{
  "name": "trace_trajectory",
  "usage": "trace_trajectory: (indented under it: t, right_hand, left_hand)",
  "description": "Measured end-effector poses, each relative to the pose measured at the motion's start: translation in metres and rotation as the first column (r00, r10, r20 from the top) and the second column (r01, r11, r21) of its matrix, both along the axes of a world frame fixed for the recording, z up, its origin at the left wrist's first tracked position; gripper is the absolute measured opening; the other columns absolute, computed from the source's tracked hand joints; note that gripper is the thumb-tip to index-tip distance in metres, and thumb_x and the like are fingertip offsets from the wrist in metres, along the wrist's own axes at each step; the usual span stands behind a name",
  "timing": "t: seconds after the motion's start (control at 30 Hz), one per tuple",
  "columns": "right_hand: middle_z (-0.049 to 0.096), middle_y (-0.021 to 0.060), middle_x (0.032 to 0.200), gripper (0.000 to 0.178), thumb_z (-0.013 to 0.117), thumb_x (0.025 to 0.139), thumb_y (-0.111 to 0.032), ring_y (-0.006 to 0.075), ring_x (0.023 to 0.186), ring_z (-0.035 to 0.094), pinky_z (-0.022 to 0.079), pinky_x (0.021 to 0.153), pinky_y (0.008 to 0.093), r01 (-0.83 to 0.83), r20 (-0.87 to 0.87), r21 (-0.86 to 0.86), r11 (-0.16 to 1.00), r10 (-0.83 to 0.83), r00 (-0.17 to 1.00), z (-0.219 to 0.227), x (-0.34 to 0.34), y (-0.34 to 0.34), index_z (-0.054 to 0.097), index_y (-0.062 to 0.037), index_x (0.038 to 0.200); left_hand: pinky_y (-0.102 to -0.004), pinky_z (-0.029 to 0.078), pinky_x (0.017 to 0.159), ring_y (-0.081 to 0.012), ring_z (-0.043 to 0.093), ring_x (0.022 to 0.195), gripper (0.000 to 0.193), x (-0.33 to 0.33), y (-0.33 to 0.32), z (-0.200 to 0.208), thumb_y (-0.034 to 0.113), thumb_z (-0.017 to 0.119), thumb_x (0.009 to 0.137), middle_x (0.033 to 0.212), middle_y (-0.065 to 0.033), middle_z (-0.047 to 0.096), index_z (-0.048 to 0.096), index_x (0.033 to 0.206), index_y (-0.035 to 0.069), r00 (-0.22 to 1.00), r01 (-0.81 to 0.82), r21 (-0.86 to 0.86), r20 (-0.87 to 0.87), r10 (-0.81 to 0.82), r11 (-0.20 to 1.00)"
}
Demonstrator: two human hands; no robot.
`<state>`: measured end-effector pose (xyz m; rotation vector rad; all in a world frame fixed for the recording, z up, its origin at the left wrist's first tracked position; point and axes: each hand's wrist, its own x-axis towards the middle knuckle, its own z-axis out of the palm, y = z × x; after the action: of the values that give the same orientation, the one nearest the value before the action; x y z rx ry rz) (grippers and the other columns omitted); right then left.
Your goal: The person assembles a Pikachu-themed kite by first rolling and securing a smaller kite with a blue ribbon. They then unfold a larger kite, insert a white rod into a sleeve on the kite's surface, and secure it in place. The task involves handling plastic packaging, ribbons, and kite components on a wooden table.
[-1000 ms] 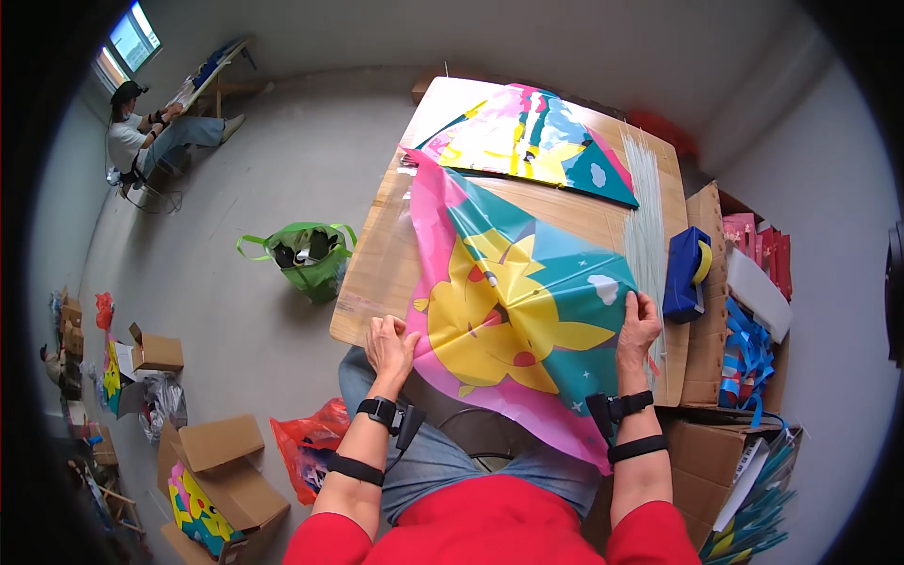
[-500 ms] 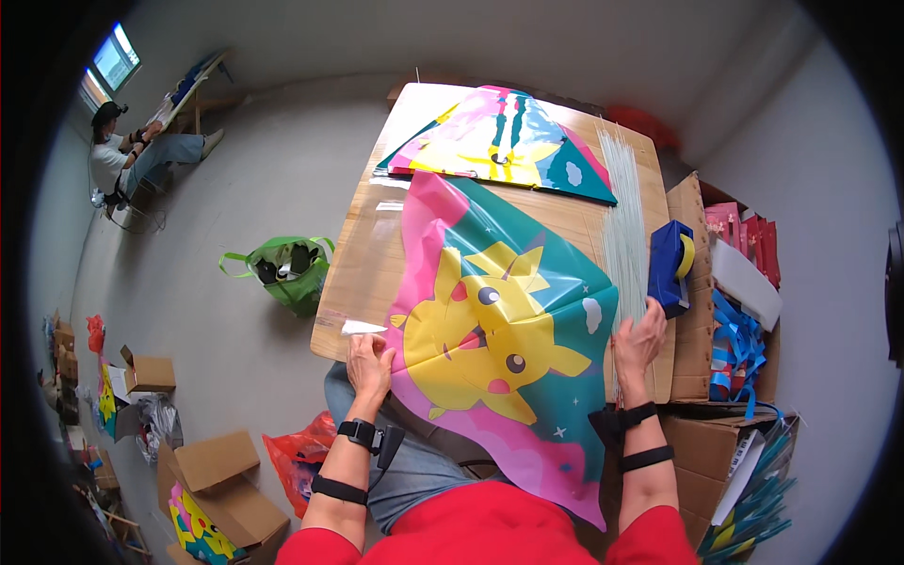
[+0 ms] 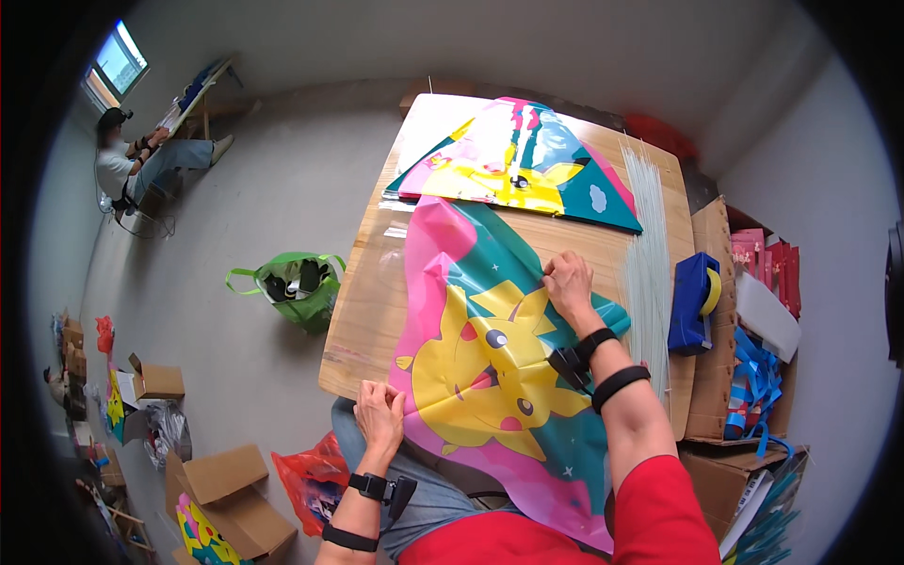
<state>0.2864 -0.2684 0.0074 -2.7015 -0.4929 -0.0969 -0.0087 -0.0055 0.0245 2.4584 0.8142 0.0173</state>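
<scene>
A thin plastic kite sheet [image 3: 485, 377] with a yellow cartoon figure on pink and teal lies on the wooden table [image 3: 377, 311]. Its lower part drapes over the near edge toward my lap. My right hand [image 3: 570, 282] is closed at the sheet's upper right edge, fingertips pinching there. Beside the left edge, at the table's near left corner, my left hand [image 3: 379, 419] has its fingers curled together; what they hold, if anything, is hidden. A stack of similar glossy sheets [image 3: 527, 165] lies at the far side of the table.
Thin pale rods [image 3: 648, 273] lie along the table's right side, beside a blue tape dispenser [image 3: 692, 301]. Cardboard boxes [image 3: 711, 377] stand at the right. A green bag [image 3: 306, 306] and a red bag [image 3: 311, 480] sit left of the table. Another person [image 3: 141, 165] sits far left.
My right hand has moved left and away from me, from beside the rods to the sheet's upper edge. The sheet's right corner is now folded in. A white strip near my left hand no longer shows.
</scene>
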Motion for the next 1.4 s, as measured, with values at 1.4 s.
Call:
trace_trajectory:
  t: [1.4]
  right_hand:
    - [0.06, 0.0117, 0.121, 0.038, 0.065, 0.086, -0.011, 0.0312, 0.111, 0.056, 0.042, 0.095, 0.0436, 0.052, 0.564, 0.107, 0.993, -0.104, 0.819, 0.065, -0.057, -0.029, 0.057, -0.0069, 0.122]
  left_hand:
    - [-0.0448, 0.033, 0.109, -0.0331, 0.043, 0.129, 0.063, 0.052, 0.016, 0.041, 0.015, 0.071, 0.083, 0.14, -0.014, 0.046, 0.045, 0.14, 0.005, 0.84, 0.342, 0.39, 0.28, -0.464, 0.855]
